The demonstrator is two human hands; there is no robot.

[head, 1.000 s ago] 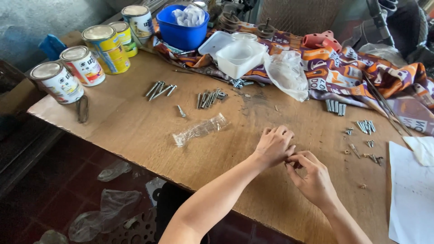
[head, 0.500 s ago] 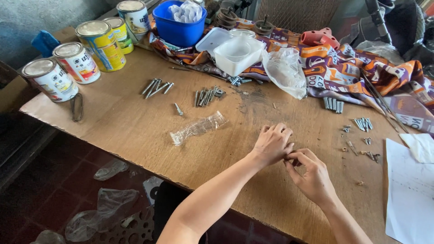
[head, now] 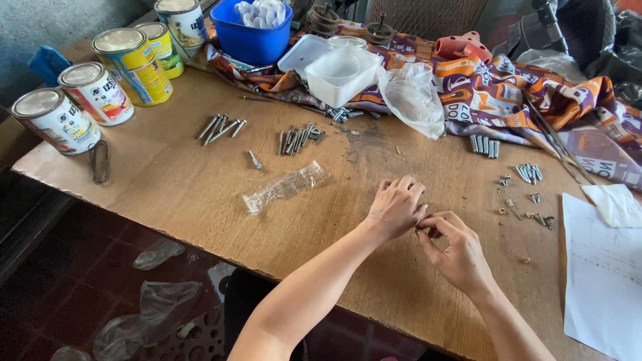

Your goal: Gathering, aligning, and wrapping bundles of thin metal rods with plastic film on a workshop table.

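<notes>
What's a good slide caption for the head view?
Both hands pinch a small part over a wooden table strewn with bolts.

Four labelled tins along desk's far-left edge: white-and-red tin, red-and-white tin, yellow-and-blue tin, white tin farthest back. Clear narrow plastic bag flat at desk centre. Crumpled clear bag beside white plastic tub.

Four tin cans line the wooden table's left edge, near a blue bowl, a white plastic tub and patterned cloth.
</notes>
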